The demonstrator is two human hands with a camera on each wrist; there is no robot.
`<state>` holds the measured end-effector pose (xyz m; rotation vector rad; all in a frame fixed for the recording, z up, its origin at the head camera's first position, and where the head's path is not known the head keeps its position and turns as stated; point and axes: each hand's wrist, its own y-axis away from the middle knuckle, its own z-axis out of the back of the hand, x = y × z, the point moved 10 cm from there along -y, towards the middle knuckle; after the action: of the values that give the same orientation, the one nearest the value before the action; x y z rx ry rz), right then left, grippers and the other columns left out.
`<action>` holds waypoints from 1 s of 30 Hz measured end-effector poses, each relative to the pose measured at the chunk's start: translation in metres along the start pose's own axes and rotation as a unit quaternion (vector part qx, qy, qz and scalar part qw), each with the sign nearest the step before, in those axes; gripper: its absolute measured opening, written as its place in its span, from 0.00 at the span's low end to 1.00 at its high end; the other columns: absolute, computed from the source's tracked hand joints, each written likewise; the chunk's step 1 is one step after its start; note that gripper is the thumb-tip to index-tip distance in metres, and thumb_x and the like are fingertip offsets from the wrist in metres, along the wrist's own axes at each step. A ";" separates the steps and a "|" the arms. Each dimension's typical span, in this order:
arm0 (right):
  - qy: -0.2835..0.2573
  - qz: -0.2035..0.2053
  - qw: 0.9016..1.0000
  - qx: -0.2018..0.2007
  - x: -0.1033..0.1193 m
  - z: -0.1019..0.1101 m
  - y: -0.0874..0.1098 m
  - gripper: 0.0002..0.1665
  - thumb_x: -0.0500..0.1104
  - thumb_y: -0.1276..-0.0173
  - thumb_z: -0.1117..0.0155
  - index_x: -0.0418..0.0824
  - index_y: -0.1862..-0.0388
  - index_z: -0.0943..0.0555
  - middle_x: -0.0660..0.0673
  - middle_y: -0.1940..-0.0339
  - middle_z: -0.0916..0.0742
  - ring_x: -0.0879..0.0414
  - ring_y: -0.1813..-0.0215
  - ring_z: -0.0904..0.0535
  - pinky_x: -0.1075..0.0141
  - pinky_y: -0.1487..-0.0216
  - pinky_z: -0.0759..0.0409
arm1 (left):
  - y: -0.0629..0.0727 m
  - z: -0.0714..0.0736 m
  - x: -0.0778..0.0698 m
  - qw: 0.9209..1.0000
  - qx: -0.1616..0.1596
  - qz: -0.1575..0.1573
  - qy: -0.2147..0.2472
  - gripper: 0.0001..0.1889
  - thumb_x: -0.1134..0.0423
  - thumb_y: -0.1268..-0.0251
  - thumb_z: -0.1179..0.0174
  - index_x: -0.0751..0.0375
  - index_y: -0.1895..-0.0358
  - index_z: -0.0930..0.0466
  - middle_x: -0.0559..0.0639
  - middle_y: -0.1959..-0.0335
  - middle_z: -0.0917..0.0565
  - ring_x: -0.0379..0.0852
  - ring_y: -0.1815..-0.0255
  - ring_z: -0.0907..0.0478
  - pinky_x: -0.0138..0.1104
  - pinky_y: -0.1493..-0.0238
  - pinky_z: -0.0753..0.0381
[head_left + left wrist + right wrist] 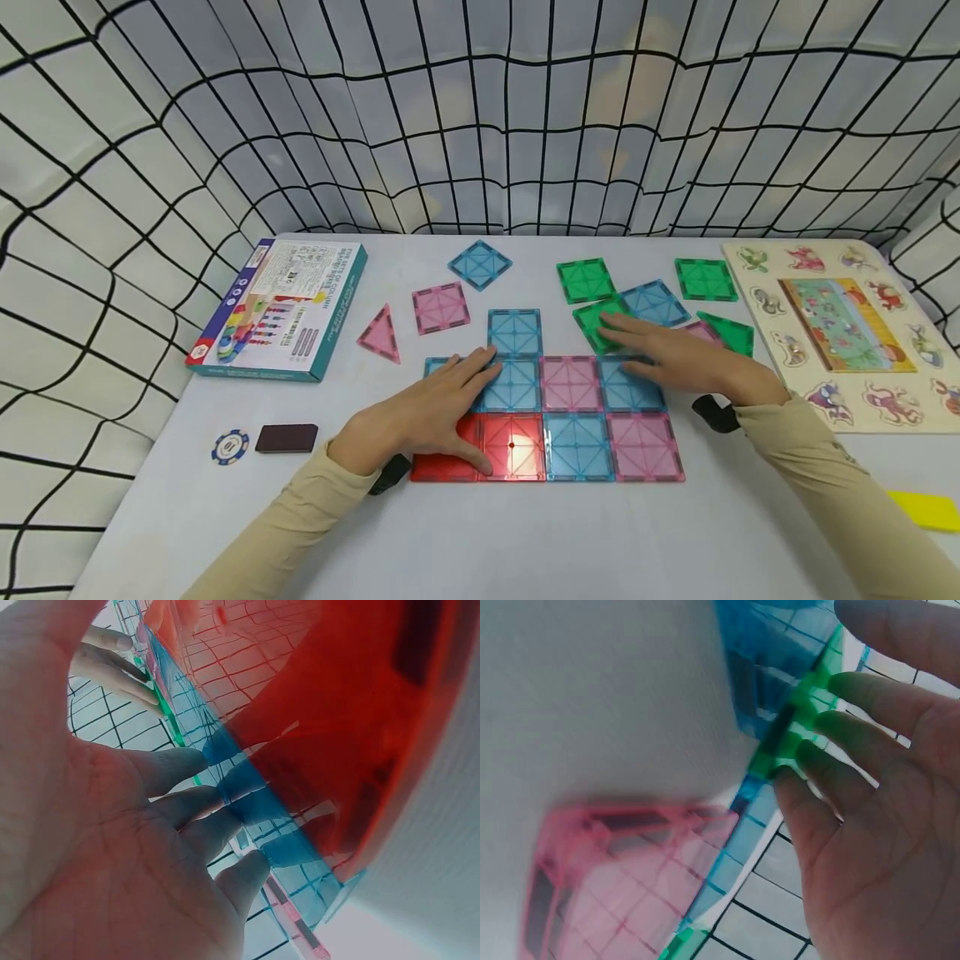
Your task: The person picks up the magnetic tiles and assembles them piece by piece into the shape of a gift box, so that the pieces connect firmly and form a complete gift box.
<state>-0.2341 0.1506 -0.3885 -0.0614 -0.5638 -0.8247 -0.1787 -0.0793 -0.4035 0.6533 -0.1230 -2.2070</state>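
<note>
Spread over the left part of a flat block of translucent square tiles, my left hand has its fingers on blue tiles and its thumb on a red tile. Pink tiles and another blue tile continue the block rightward. One blue tile juts out at its top. My right hand reaches in from the right with extended fingers. Its fingertips lie over a green tile, and its thumb is over the block's upper right blue tile. A pink tile shows near it in the right wrist view.
Behind the block lie a pink triangle, a pink square, a blue tile and green tiles. A boxed toy, poker chip and dark block are left; a puzzle board and yellow piece are right.
</note>
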 end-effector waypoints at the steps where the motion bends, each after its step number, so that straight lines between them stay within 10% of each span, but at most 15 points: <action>1: -0.002 0.002 1.000 0.001 0.001 -0.001 -0.001 0.35 0.41 0.18 0.41 0.33 0.18 0.38 0.33 0.15 0.41 0.31 0.16 0.49 0.35 0.22 0.42 | 0.000 0.000 0.000 1.000 0.000 0.000 0.002 0.67 0.33 0.49 0.23 0.64 0.15 0.51 0.58 0.13 0.55 0.59 0.14 0.58 0.54 0.18 0.49; 19: -0.005 -0.064 0.998 0.028 0.052 -0.035 -0.047 0.38 0.44 0.14 0.49 0.27 0.17 0.48 0.25 0.15 0.52 0.30 0.15 0.62 0.38 0.21 0.46 | -0.002 0.001 -0.008 0.999 0.035 0.011 -0.037 0.66 0.34 0.48 0.24 0.69 0.16 0.51 0.63 0.14 0.55 0.62 0.14 0.61 0.52 0.17 0.56; 30: -0.045 -0.053 0.998 0.000 0.036 -0.011 -0.023 0.35 0.47 0.14 0.50 0.30 0.17 0.42 0.28 0.15 0.45 0.29 0.17 0.49 0.34 0.22 0.45 | -0.053 0.003 -0.043 0.993 0.056 -0.013 -0.105 0.57 0.30 0.32 0.39 0.64 0.15 0.54 0.58 0.13 0.58 0.57 0.13 0.64 0.48 0.17 0.57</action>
<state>-0.2255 0.1075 -0.3840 -0.0702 -0.6556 -0.9285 -0.1934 -0.0123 -0.3990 0.4826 -0.3506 -2.3033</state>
